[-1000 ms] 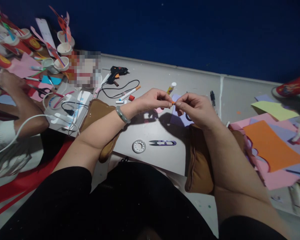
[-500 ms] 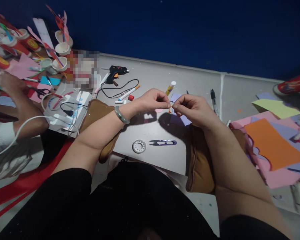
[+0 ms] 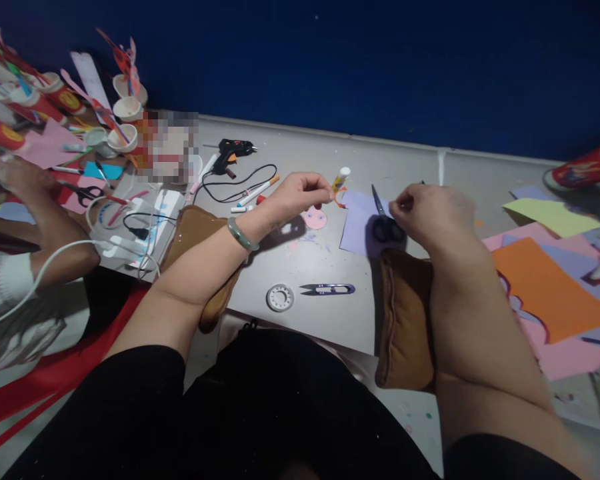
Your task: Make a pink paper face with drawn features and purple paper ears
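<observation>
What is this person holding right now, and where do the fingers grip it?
The left hand pinches a small orange paper strip by one end. The right hand holds nothing; it hovers beside the black scissors on the lilac paper.

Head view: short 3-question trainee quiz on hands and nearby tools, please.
1. True or false: the left hand pinches a small orange strip.
2. The right hand is nearest to: A) black scissors B) glue gun C) tape roll
3. What lies right of the tape roll on the grey table?

Key: 1 true; 2 A; 3 purple thread snips.
</observation>
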